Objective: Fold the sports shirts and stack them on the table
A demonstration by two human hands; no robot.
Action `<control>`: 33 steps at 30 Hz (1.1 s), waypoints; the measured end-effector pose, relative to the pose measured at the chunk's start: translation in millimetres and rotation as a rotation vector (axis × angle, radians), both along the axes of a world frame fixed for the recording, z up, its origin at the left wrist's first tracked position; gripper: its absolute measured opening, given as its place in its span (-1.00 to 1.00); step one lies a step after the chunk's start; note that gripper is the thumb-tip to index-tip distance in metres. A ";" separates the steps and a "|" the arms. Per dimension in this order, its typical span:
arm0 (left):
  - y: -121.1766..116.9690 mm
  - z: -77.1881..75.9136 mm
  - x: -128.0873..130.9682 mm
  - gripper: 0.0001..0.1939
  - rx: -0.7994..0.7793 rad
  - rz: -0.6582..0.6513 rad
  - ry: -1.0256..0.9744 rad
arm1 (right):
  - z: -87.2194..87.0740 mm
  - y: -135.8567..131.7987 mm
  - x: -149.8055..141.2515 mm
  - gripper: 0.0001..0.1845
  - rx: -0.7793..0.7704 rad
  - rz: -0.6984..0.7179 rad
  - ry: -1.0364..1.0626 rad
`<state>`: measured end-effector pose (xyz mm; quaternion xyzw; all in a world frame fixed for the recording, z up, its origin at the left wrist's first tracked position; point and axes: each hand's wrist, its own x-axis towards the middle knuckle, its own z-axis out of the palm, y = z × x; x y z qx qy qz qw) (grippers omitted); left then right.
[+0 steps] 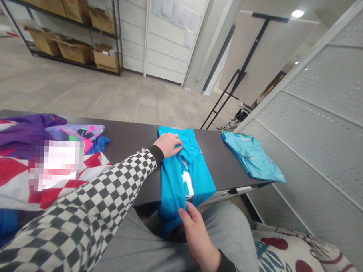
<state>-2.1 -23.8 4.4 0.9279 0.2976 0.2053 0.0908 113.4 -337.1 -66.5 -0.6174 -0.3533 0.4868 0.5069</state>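
Observation:
A bright blue jersey with a white printed figure lies partly folded lengthwise on the dark table, its near end hanging over the front edge towards my lap. At the jersey's far end, my left hand has its fingers curled on the bunched fabric. My right hand pinches the folded edge of the same jersey between thumb and fingers, just off the table's front edge. Part of the white figure is covered by the folded cloth.
A folded light blue garment lies at the right of the table. Purple, red-and-white and patterned garments are heaped at the left. A perforated grey panel stands close on the right. Beyond are shelves with cardboard boxes.

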 end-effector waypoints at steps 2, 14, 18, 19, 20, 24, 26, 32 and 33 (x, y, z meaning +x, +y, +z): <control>-4.2 -2.0 2.0 -0.64 -0.031 -0.018 0.033 | -5.2 -0.4 3.9 -0.53 -0.027 0.042 -0.021; -39.6 11.7 24.7 -0.55 -0.008 -0.148 -0.054 | -38.0 -3.0 11.4 -0.64 -0.039 0.153 -0.032; -56.2 18.7 46.6 -0.55 -0.020 -0.110 0.009 | -30.6 -6.0 11.9 -0.61 -0.042 0.190 -0.015; -58.0 18.0 50.8 -0.61 -0.042 -0.112 0.043 | -28.9 -7.0 12.8 -0.61 -0.048 0.191 -0.029; -58.5 16.5 54.1 -0.70 -0.069 -0.108 0.062 | -27.8 -7.9 13.8 -0.62 -0.054 0.186 -0.045; -51.6 11.3 60.0 -0.78 -0.162 -0.029 -0.014 | -31.0 -10.3 16.5 -0.63 -0.075 0.169 0.012; -46.8 13.9 61.0 -0.68 -0.176 0.035 -0.052 | -36.2 -10.3 16.4 -0.63 -0.094 0.152 0.078; -46.2 26.9 72.2 -0.71 -0.289 0.136 0.032 | -57.9 -6.1 17.0 -0.62 -0.040 0.165 0.125; -46.9 26.9 75.8 -0.72 -0.311 0.119 0.096 | -62.1 -5.2 17.8 -0.61 -0.028 0.177 0.113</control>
